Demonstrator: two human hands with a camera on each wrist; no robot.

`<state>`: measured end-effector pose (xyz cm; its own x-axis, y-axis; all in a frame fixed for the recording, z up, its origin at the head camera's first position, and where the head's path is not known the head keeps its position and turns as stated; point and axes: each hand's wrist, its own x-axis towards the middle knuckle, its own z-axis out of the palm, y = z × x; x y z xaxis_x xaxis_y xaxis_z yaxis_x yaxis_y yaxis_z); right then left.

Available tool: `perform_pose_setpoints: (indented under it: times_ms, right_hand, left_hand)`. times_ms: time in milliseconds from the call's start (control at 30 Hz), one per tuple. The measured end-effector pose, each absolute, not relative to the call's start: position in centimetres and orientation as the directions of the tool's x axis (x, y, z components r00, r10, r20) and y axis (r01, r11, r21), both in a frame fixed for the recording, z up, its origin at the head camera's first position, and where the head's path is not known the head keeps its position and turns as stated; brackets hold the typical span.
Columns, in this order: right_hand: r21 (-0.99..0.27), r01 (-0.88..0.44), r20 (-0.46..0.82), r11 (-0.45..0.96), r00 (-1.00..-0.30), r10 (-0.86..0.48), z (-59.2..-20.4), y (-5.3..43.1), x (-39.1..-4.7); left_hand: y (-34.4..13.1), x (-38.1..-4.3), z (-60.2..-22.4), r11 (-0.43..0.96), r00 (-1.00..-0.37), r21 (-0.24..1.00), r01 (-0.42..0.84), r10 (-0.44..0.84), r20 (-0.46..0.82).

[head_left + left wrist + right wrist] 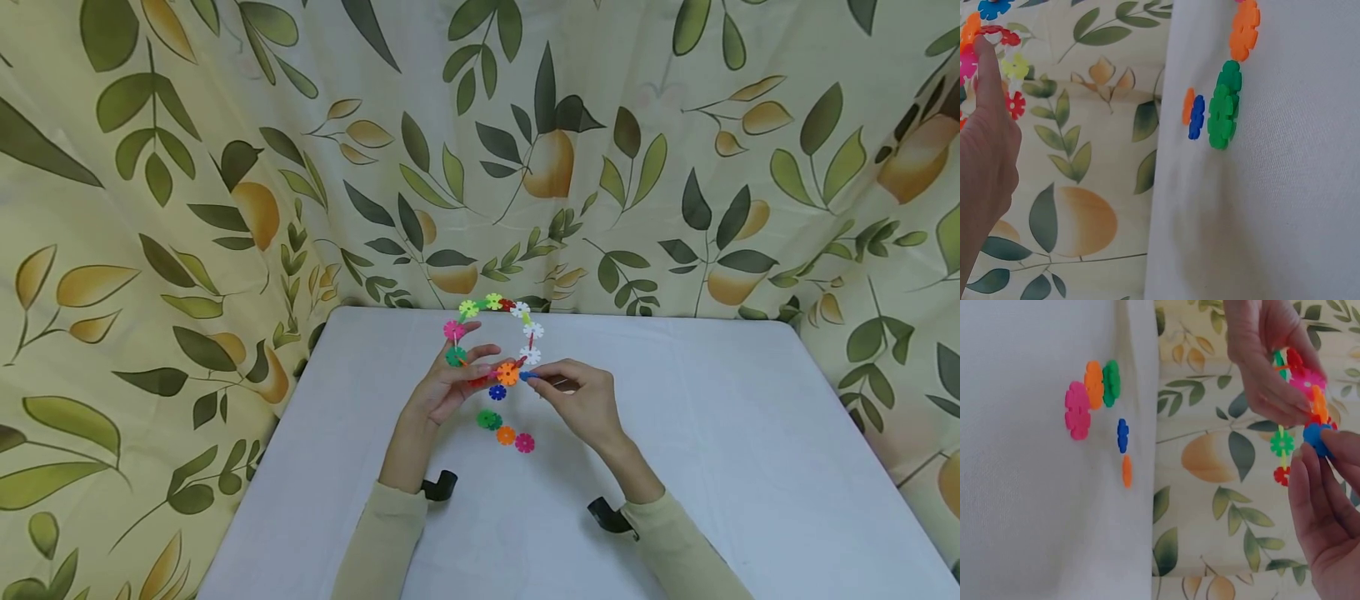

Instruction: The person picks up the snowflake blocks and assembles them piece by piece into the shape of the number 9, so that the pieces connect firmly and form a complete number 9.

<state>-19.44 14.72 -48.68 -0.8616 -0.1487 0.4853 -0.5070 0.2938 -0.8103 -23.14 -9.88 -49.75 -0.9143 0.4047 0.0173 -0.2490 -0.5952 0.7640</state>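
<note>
Above the table's far part, my left hand (442,387) holds a ring of interlocking snowflake discs, linked edge to edge in pink, green, yellow, red and white, with white discs (533,331) along its right side. An orange disc (507,373) sits at the near end, pinched by the left fingers. My right hand (588,400) pinches a blue disc (1317,439) between thumb and fingertips, right at the orange disc's edge. In the right wrist view, both hands meet around these two discs; fingers partly hide where they join.
Loose discs lie on the white table below the hands: dark blue (497,392), green (489,419), orange (506,436) and pink (525,442). Another orange disc (1127,470) lies by the blue one. A leaf-patterned curtain (480,208) hangs behind the table (712,417).
</note>
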Motion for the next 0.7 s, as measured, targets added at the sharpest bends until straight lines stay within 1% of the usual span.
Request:
perform_pose_setpoints:
  times_ms: [100,367,700]
  right_hand:
    - [-0.796,-0.528,0.508,0.297,-0.849,-0.147,-48.3,14.5,-19.2]
    - [-0.772,-0.580,0.554,0.258,-0.814,-0.174,-45.7,13.9,-17.8]
    - [-0.747,-0.595,0.573,0.298,-0.803,-0.166,-46.0,13.7,-17.7]
  left_hand:
    - [-9.8,-23.1,-49.9,-0.594,-0.911,0.766,-0.246,0.411,0.026]
    - [-9.7,-23.3,-50.1,-0.596,-0.921,0.770,-0.230,0.388,0.026]
    - [-9.6,-23.3,-50.0,-0.603,-0.940,0.766,-0.225,0.342,-0.006]
